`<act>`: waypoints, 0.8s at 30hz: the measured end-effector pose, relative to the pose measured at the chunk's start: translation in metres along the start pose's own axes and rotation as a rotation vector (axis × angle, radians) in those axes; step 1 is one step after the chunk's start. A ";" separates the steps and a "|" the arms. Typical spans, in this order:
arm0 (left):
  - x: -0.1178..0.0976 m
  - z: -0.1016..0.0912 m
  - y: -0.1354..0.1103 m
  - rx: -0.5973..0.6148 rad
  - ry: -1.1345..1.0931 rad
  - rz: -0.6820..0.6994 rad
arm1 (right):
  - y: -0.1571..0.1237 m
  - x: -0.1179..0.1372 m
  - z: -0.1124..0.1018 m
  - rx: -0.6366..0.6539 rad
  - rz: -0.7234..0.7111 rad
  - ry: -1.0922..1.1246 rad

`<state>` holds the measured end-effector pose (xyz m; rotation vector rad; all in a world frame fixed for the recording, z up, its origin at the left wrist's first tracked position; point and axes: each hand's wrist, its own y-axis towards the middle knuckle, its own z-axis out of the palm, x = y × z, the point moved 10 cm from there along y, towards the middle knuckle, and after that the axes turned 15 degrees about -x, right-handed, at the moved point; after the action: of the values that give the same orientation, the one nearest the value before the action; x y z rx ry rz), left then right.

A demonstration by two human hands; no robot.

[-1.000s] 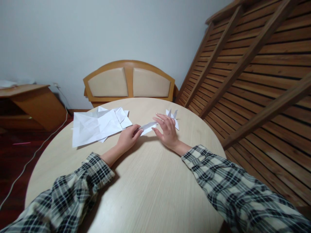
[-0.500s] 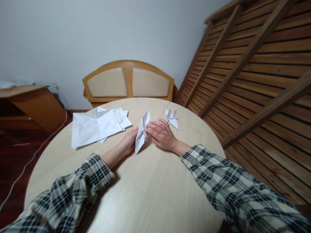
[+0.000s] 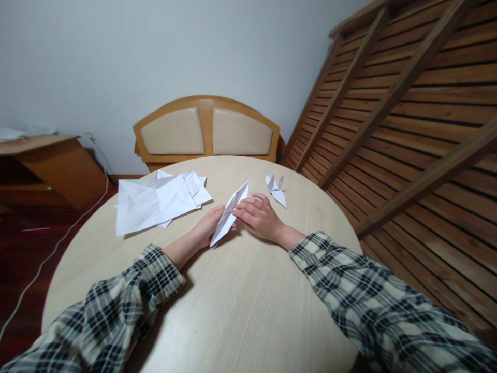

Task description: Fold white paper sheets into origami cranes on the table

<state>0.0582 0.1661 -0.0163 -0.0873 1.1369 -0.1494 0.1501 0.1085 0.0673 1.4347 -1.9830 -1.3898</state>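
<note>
A long, pointed piece of folded white paper (image 3: 227, 221) is tilted just above the table, its upper tip leaning to the right. From the left, my left hand (image 3: 209, 225) grips it, with some fingers hidden behind the paper. My right hand (image 3: 259, 216) is closed at its right side, fingertips pinching the edge near the middle. Beyond my right hand stands a finished-looking origami crane (image 3: 276, 190) with raised points.
Several creased white sheets (image 3: 147, 207) lie overlapped on the left of the round wooden table (image 3: 240, 311). A padded headboard (image 3: 205, 129) stands behind it, slatted wood panelling (image 3: 407, 129) leans at the right, and a white cable (image 3: 58, 248) runs along the floor at left.
The folded paper has turned clockwise, its top tip swinging right and down and its lower tip shifting left. The fingers of my right hand have drawn in closer against it.
</note>
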 end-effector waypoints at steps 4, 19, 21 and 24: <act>-0.002 -0.004 -0.004 -0.060 0.030 -0.015 | 0.001 0.000 0.002 0.023 0.022 0.018; 0.007 -0.004 0.000 0.083 0.080 -0.054 | 0.000 -0.003 -0.006 -0.059 0.018 -0.006; 0.007 -0.005 -0.002 0.087 0.095 -0.063 | 0.000 -0.005 -0.005 -0.050 0.040 -0.024; 0.005 -0.004 -0.006 0.072 0.108 -0.066 | -0.001 -0.010 -0.005 -0.038 0.091 -0.058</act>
<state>0.0567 0.1596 -0.0217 -0.0527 1.2358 -0.2559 0.1586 0.1148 0.0709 1.2852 -2.0192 -1.4372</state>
